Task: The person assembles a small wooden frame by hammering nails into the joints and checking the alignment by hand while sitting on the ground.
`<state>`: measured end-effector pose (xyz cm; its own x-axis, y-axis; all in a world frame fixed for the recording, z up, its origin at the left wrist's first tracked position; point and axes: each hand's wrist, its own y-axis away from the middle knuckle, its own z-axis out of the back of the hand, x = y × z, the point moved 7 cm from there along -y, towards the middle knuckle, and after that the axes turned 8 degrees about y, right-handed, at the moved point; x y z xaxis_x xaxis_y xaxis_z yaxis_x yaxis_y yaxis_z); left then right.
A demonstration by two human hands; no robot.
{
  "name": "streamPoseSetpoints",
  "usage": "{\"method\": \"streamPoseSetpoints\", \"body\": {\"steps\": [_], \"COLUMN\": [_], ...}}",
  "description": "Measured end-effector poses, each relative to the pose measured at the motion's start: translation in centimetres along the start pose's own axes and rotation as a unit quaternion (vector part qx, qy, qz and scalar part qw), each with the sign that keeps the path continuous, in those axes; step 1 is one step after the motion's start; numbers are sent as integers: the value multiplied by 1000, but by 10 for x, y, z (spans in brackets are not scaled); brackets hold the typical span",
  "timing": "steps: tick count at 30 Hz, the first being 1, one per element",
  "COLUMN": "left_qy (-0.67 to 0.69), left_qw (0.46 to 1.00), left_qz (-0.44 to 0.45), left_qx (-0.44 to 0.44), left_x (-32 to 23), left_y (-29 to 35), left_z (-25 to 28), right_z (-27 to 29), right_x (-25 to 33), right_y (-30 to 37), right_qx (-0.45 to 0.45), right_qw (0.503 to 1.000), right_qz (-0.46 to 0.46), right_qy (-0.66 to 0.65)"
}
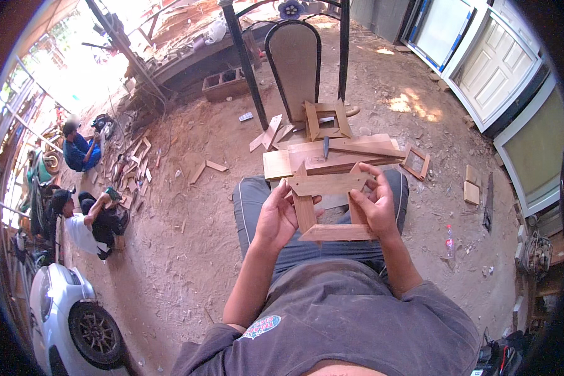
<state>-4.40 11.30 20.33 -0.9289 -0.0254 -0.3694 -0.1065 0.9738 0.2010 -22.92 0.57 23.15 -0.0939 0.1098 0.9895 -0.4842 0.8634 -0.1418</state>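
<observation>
Pale wooden planks (277,165) lie just beyond the held work. Nearer, a four-piece wooden frame (329,185) sits directly between both hands, neither clearly closer to it, its top and bottom pieces running left to right. The right hand (377,202), curled partway, grips its right side; the left hand (277,216), loosely bent, holds its left.

Your dirt floor (175,269) is basically acting as the shelf here

Off to your right, a clear bottle (449,245), a dark saw (488,203) and two small wood blocks (471,193) are sitting right on the dirt; over on your left, two wood strips (198,172) are lying in a V, and a messy bunch of offcuts (143,152) is spreading out farther left.
</observation>
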Motion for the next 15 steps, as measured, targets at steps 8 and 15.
{"method": "streamPoseSetpoints", "body": {"steps": [8, 15], "left_qy": [-47, -89], "left_qw": [998, 993], "left_qz": [-24, -74], "left_qx": [-18, -38], "left_x": [-3, -8], "left_y": [2, 2], "left_z": [-5, -2], "right_z": [0, 1], "right_x": [5, 5], "right_y": [0, 1], "right_qx": [-7, -6], "right_qw": [1000, 1000], "right_qz": [10, -5], "right_qy": [2, -9]}}
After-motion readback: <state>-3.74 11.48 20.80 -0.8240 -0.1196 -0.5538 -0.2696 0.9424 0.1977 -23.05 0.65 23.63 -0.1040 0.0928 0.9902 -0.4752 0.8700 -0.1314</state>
